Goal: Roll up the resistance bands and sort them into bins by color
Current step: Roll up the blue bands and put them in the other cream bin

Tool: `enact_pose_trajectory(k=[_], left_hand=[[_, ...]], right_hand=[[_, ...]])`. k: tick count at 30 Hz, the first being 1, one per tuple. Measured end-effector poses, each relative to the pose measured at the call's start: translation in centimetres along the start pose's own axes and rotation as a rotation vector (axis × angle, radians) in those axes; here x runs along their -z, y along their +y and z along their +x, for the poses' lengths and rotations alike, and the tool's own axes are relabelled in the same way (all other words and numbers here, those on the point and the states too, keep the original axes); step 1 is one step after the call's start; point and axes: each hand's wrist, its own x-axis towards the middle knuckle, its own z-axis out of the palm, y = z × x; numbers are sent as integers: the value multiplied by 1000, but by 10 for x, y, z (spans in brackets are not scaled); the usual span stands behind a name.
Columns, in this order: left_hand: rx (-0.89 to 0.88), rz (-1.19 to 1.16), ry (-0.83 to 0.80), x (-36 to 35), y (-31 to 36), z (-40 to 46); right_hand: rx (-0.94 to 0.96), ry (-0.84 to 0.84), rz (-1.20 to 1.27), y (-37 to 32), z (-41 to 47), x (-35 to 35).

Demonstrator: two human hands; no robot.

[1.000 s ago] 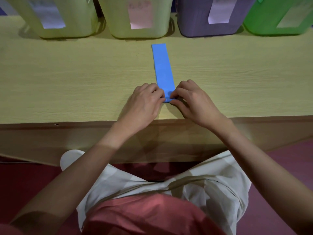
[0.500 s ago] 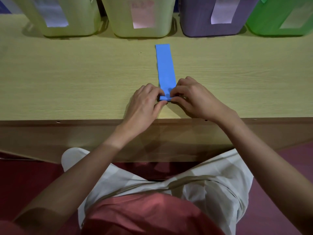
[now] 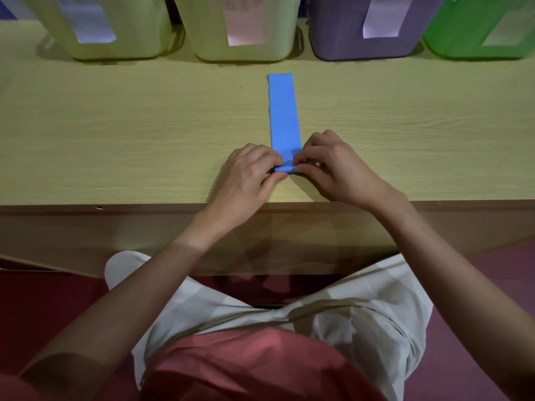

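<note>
My left hand (image 3: 249,172) and my right hand (image 3: 333,166) meet at the near end of the blue resistance band (image 3: 283,117), each pinching one side of the small roll started there, thumbs on the near side and fingertips curled over the top. The rest of the band lies flat on the pale wood-grain counter (image 3: 115,134), a straight strip running away from me toward the far row of bins, its far end stopping short of them and touching none. Along the far edge stand four bins: two pale yellow-green ones, the far-left bin (image 3: 139,30) and the second bin (image 3: 208,33), then a purple bin (image 3: 341,36) and, at the far right, a green bin (image 3: 463,39). Each carries a paper label on its near face, though I cannot read any of them. The band points roughly at the gap between the second bin and the purple one.
</note>
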Motion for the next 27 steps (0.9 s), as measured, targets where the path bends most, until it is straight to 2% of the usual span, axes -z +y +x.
enact_pose_trajectory(k=[7, 18, 23, 27], left_hand=[[-52, 121, 51, -4, 1, -1], [12, 91, 108, -10, 7, 0], [107, -38, 1, -3, 8, 0], [97, -26, -12, 3, 5, 6]], right_hand=[[-35, 65, 31, 0, -1, -3], [4, 95, 10, 0, -5, -8], [-20, 34, 51, 1, 0, -2], [-31, 31, 8, 2, 3, -1]])
